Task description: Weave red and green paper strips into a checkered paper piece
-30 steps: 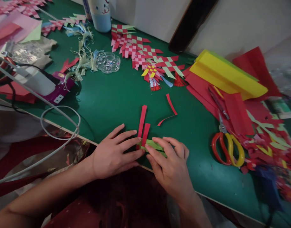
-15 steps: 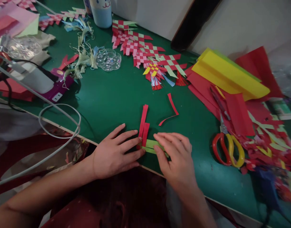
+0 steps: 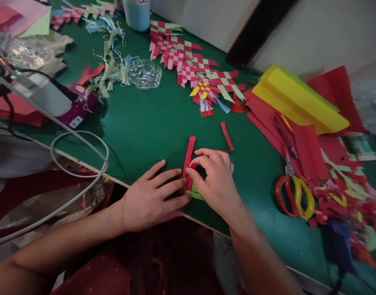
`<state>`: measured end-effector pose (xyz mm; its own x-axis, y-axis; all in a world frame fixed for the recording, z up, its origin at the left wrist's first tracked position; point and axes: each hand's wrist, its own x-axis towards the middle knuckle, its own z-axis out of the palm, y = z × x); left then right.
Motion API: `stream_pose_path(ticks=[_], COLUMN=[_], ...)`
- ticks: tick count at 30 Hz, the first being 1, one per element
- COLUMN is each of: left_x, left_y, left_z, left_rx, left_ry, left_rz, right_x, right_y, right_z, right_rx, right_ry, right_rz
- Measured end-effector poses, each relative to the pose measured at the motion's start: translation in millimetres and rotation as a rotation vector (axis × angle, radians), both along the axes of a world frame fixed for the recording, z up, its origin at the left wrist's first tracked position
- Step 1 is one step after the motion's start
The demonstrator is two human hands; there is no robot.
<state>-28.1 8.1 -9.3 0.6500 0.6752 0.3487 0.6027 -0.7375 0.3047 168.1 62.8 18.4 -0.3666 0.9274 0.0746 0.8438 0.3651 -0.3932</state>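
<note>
My left hand (image 3: 151,196) lies flat near the front edge of the green table (image 3: 145,123), fingers stretched out and pressing on the lower ends of the red paper strips (image 3: 189,153). My right hand (image 3: 214,178) sits just right of it, thumb and fingers pinched on the shorter red strip. Light green strips (image 3: 194,192) lie crosswise under both hands, mostly hidden by my right hand. A loose curved red strip (image 3: 227,137) lies just beyond my right hand.
Red-and-yellow scissors (image 3: 294,192) lie to the right beside red and yellow paper sheets (image 3: 298,102) and a heap of scraps. Woven checkered paper pieces (image 3: 194,69) and a clear dish of beads (image 3: 145,74) sit farther back. A glue gun (image 3: 57,104) and white cable lie left.
My right hand has moved up and left from the green strips onto the shorter red strip and pinched it. My left hand has stayed pressed flat.
</note>
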Motion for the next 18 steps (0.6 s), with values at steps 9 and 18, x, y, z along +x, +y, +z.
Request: stream_pose_path(ticks=[9,18], left_x=[-0.3,0.4], left_y=[-0.4,-0.4], left_z=[-0.2,1.8], left_rx=[-0.007,-0.001], left_ry=[-0.003,0.033], left_rz=[0.006,0.005], right_x=[0.0,5.1], right_y=[0.1,2.4], right_z=[-3.5,-0.2], right_rx=[0.037,0.000], right_ry=[0.015,0.013], right_rz=[-0.013,0.022])
